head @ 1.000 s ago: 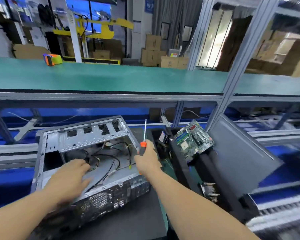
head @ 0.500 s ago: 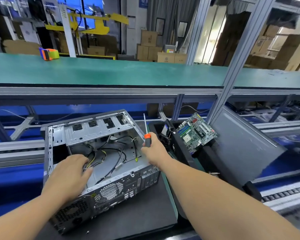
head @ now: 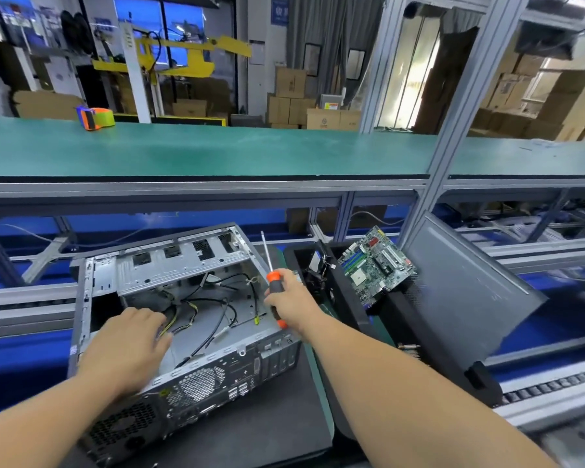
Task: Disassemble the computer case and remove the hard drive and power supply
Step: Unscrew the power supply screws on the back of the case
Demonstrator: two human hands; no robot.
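Note:
An open grey computer case (head: 183,265) lies on its side on a black mat, its rear panel toward me. Loose black and yellow cables (head: 213,309) trail across its bare floor. My left hand (head: 129,346) reaches into the case's near left corner, over the power supply area; what its fingertips touch is hidden. My right hand (head: 289,302) grips an orange-and-black screwdriver (head: 271,268) at the case's right edge, shaft pointing up. The power supply's vent grille (head: 122,430) shows on the rear panel. No hard drive is visible.
A green motherboard (head: 375,261) leans in a black bin (head: 352,298) to the right, and the grey side panel (head: 466,292) stands tilted beyond it. A green shelf (head: 250,150) with a tape dispenser (head: 95,118) runs above. Blue conveyor rails flank the mat.
My left hand has slid a little deeper into the case toward the cables. My right hand with the screwdriver stays at the case's right edge. The camera has shifted slightly.

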